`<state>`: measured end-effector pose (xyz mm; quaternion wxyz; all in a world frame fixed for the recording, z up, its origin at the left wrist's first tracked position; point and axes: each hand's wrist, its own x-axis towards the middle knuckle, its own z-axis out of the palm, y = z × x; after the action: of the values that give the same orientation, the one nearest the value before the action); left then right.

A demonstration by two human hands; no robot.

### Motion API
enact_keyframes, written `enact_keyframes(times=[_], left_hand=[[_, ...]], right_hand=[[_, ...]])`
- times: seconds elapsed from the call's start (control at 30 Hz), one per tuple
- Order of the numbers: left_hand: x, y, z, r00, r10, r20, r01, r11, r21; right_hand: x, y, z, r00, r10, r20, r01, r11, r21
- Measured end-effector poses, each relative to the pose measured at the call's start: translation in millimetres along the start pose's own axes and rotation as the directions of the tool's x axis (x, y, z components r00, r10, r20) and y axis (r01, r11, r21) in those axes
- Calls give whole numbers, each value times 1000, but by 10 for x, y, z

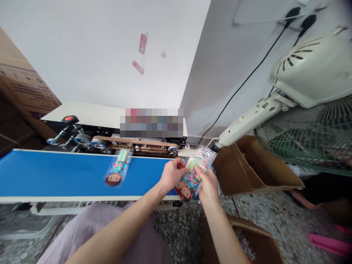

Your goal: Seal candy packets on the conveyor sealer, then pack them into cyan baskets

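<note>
A stack of small clear plastic packets (191, 184), printed with a cartoon face and holding pastel-coloured sticks, is between my hands over the right end of the blue conveyor belt (152, 179). My right hand (208, 182) grips the stack from the right, thumb on top. At its left edge, my left hand (173, 173) is closed, with thumb and fingertips pinching a packet; how many it holds I cannot tell. Another packet of the same kind (114, 179) lies on the belt to the left, its upper end against the sealing machine (137, 145).
A knob (69, 119) and rollers stick out on the machine's left. To the right are a white fan (310, 77) and an open cardboard box (231, 176). Another open box (264, 242) stands below my right arm. A black cable (244, 82) runs down the wall.
</note>
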<state>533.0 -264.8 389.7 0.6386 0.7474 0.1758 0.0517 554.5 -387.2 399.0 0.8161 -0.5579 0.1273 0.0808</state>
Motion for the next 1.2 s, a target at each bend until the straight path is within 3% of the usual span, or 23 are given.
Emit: enact_keyframes(times=[0.13,0.33,0.53,0.7,0.83,0.93,1.0,1.03,1.07,1.13,1.17,1.2], left_hand=[[77,-91,12,998,7,-62,-12,997,-72],[100,-160,21,999,-38,-28,29,963,-270],[108,-182,-9,973,-227,-38,196,902,-384],[135,-110,-44,923,-386,-4,348,837,-422],[142,-69,-186,892,-448,-67,387,830,-403],[20,-56,-444,888,-431,-158,363,870,-333],[-143,-37,-647,907,-334,-256,289,937,-197],[-237,-23,-734,918,-226,-325,217,974,-64],[-329,-6,-799,915,-45,-400,116,981,155],[-469,34,-832,868,273,-416,-27,861,508],[-502,53,-796,856,360,-371,-82,803,590],[-505,71,-729,868,376,-324,-123,796,592]], right_hand=[[83,15,-65,994,-67,-83,68,998,3],[193,78,-74,998,-53,-34,53,998,-15],[246,56,-139,983,-99,-154,103,995,17],[259,50,-189,984,-96,-151,97,995,0],[234,47,-122,987,-80,-137,80,997,-2],[202,55,-42,993,-65,-98,64,998,-11],[182,61,2,996,-54,-71,53,998,-16],[174,63,19,997,-52,-64,51,999,-17],[165,64,35,997,-53,-55,52,999,-14],[140,66,64,998,-53,-39,52,999,-8],[123,67,79,998,-46,-31,46,999,-3],[101,70,94,999,-36,-24,36,999,-1]])
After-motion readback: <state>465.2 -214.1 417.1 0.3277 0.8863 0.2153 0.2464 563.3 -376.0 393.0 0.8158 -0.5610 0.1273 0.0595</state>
